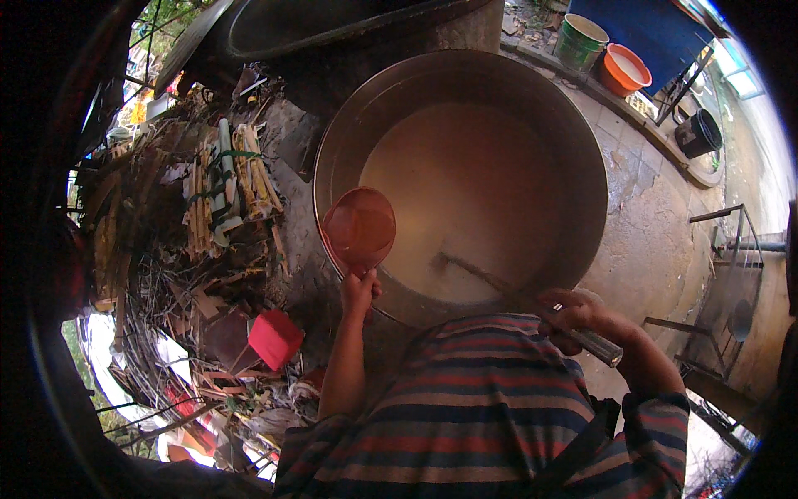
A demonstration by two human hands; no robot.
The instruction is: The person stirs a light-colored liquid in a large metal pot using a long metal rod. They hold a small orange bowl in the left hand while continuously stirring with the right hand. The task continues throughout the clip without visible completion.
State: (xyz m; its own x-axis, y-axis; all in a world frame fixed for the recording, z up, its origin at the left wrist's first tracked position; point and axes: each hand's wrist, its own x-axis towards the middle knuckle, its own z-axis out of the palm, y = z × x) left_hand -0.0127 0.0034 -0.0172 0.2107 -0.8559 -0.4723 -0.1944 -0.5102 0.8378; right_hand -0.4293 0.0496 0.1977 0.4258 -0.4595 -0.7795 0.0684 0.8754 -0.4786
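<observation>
A large round metal pot stands before me, with cloudy pale liquid in it. My left hand is closed on the handle of a reddish plastic dipper, which is over the pot's left rim. My right hand grips a long stick near its upper end. The stick slants down to the left, and its lower end dips into the liquid; what is below the surface is hidden. The near rim of the pot is partly hidden by my striped shirt.
Tied wood strips, twigs and scraps lie at the left, near a red container. A dark vessel stands beyond the pot. A green bucket, an orange basin and a black bucket are at the upper right. A metal frame stands right.
</observation>
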